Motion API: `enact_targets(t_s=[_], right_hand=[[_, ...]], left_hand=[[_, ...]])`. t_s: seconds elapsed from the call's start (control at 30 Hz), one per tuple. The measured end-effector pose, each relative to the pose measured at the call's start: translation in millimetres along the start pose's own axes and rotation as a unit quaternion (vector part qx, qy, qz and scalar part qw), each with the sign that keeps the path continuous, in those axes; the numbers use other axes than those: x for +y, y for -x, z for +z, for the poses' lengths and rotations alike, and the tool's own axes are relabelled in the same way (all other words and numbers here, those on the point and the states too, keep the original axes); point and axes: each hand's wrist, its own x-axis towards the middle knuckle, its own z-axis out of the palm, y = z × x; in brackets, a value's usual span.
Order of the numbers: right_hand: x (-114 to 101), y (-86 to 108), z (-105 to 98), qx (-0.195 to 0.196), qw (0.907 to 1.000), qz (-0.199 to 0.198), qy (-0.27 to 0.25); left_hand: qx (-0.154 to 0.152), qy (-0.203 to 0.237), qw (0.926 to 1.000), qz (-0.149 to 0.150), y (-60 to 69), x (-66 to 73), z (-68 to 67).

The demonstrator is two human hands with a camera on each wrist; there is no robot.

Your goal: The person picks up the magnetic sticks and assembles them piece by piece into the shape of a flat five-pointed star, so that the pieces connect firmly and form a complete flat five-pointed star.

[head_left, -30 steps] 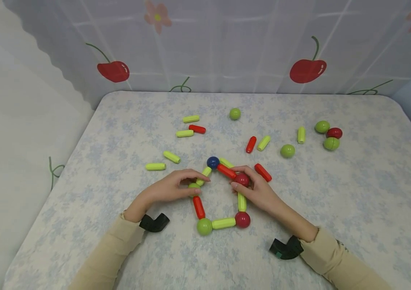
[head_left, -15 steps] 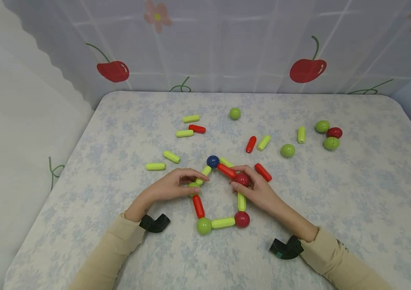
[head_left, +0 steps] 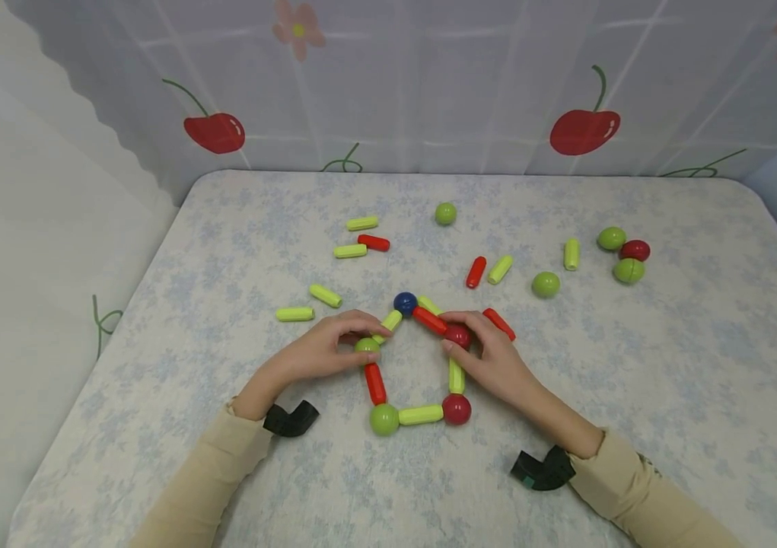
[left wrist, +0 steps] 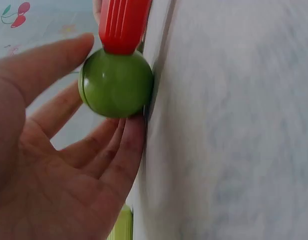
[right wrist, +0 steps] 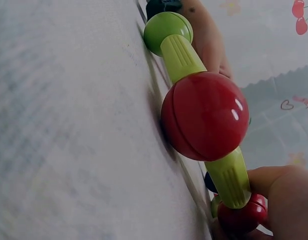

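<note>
A closed ring of balls and short rods lies on the table, with a blue ball at its far tip. My left hand holds the green ball at the ring's left corner between thumb and fingers. A red rod runs from it to the near green ball. At the right corner, my right hand grips a red ball, with a red rod leading to the blue one. The near red ball joins two yellow-green rods. Fingers partly hide both held balls.
Loose yellow-green rods and red rods lie beyond and beside the ring. Several balls, including a green ball and a red ball, rest at the right. A patterned curtain hangs behind the table.
The ring has shifted slightly away from me, its near balls most visibly. Both hands keep their hold with it. The loose pieces stay where they were.
</note>
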Motion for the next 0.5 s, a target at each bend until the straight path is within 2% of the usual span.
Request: enact_targets(t_s=[0.13, 0.27, 0.5], right_hand=[[-4.7, -0.3, -1.3, 0.001, 0.9998, 0.014, -0.014], [-20.7, 0.5, -5.0, -0.001, 0.9993, 0.030, -0.024], [0.0, -0.2, -1.7, 0.010, 0.9998, 0.012, 0.008]], left_hand=[[-0.016, 0.019, 0.9997, 0.000, 4.1, -1.4, -5.9], [-0.032, 0.023, 0.9992, 0.000, 6.4, -2.4, -9.7], [-0.041, 0.002, 0.9991, -0.001, 6.1, -3.5, -10.1]])
